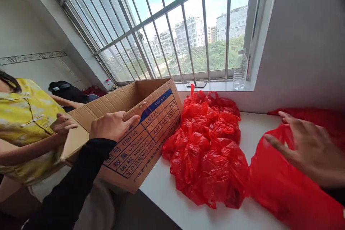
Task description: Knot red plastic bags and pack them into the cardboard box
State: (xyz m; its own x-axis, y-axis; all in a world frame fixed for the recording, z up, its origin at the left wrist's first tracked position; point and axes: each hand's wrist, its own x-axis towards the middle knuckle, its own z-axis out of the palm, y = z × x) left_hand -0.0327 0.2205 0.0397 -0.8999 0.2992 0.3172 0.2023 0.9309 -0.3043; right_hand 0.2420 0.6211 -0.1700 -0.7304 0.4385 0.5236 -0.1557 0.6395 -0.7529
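- The left hand (113, 126), in a black sleeve, lies on the rim of the cardboard box (151, 129), fingers curled over the edge, seemingly steadying it where it overhangs the white table (167, 187).
- The right hand (309, 147), well right of the box, is spread, fingers apart over a loose red bag (280, 187); whether it touches the plastic I cannot tell.
- A heap of tied red bags (207, 151) lies just right of the box.
- A co-worker's hand (63, 124) holds the box's far-left flap.
- Behind the box, a water bottle (239, 70) stands on the windowsill.
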